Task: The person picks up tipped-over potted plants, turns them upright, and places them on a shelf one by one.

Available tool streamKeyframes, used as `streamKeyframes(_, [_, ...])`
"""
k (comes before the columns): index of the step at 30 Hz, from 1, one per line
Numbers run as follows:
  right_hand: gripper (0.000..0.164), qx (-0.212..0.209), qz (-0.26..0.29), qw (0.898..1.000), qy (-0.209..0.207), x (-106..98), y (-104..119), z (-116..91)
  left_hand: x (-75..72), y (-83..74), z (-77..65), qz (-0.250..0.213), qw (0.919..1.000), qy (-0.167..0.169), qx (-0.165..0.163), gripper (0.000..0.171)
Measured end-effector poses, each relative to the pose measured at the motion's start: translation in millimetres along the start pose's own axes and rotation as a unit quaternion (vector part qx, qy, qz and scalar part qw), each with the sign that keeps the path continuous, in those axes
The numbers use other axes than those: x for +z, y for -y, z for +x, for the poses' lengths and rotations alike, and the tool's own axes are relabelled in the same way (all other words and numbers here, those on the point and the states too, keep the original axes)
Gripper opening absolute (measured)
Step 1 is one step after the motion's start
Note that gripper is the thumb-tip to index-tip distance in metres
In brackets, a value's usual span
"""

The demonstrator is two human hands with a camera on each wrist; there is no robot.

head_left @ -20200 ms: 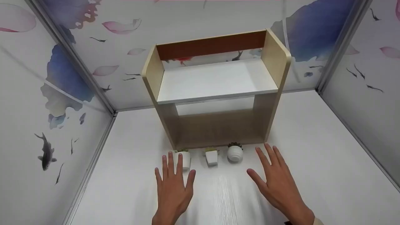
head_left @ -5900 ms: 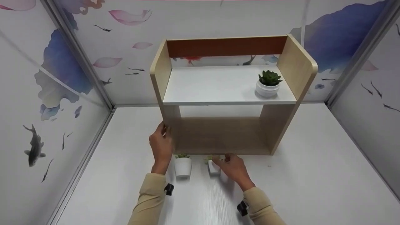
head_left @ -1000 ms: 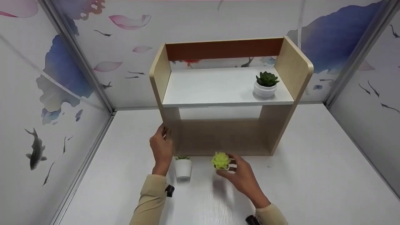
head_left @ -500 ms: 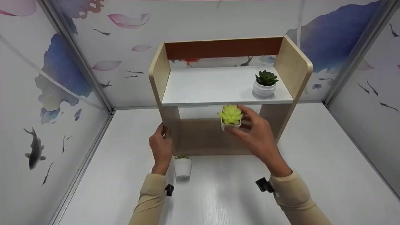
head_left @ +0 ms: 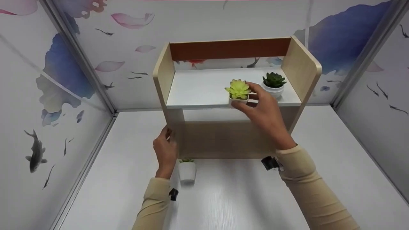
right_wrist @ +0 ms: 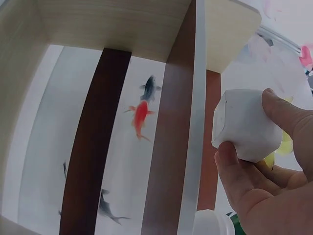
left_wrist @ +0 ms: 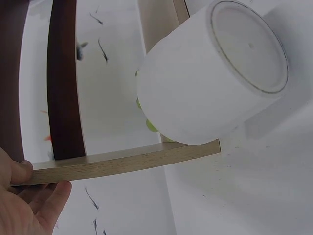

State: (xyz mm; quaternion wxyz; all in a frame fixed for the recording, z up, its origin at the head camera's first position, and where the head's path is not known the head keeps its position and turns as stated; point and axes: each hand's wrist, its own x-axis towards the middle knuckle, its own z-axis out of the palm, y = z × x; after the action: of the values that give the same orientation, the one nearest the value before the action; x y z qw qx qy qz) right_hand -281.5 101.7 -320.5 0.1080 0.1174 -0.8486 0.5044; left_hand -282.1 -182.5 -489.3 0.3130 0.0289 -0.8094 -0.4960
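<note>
- The white table (head_left: pixel 335 159) fills the lower part of the head view; its top is hard, lightly grained and shiny, so a dropped pot would probably bounce or roll.
- The shelf unit (head_left: pixel 204 86), at centre frame, could slide or tip if the reaching arm struck its front edge. Its sides are pale wood-grain board with rounded upper corners, around a smooth white shelf and a reddish-brown back rail.
- The right hand (head_left: pixel 265 111), right of centre, holds the square pot between thumb and fingers; a slack pinch on those slick walls could let it slip.
- The left hand (head_left: pixel 165 151), left of centre, grips the edge of the unit's side panel; too hard a pull could shift the whole unit.
- The tapered white pot (head_left: pixel 187 172), lower left of centre, lies on its side on the table, its flat round base towards the viewer; a brush from the left forearm could set it rolling.
- The round pot (head_left: pixel 274 91), upper right, stands on the white shelf under dark green, pointed leaves; fingers swinging right could nudge it.
- The square pot (right_wrist: pixel 247 122), white with bevelled corners and a yellow-green rosette, is near the shelf's front edge; held too low, it could catch there.
</note>
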Motion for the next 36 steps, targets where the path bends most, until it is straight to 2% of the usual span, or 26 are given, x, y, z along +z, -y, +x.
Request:
streamKeyframes(8, [0.066,0.005,-0.020,1.000,-0.007,2.2,-5.2,20.0,1.6,-1.1,0.3,0.005,1.0000,0.003,-0.006,0.036])
streamKeyframes(13, [0.062,-0.003,-0.022,1.000,-0.015,3.4,-5.3,26.8,1.7,-1.3,0.0,0.003,1.0000,0.000,0.001,0.035])
streamKeyframes(17, [0.062,-0.008,-0.028,0.999,-0.016,4.3,-4.1,30.0,1.8,-0.5,-0.2,-0.001,0.9999,-0.002,0.010,0.033])
streamKeyframes(22, [0.070,0.008,-0.036,0.999,-0.011,4.9,-2.7,33.1,1.9,0.8,0.6,-0.004,0.9998,-0.001,0.018,0.033])
streamKeyframes(36, [0.075,0.029,-0.014,0.999,-0.015,9.9,-2.1,34.9,1.0,2.5,-0.6,-0.001,1.0000,0.000,0.009,0.036])
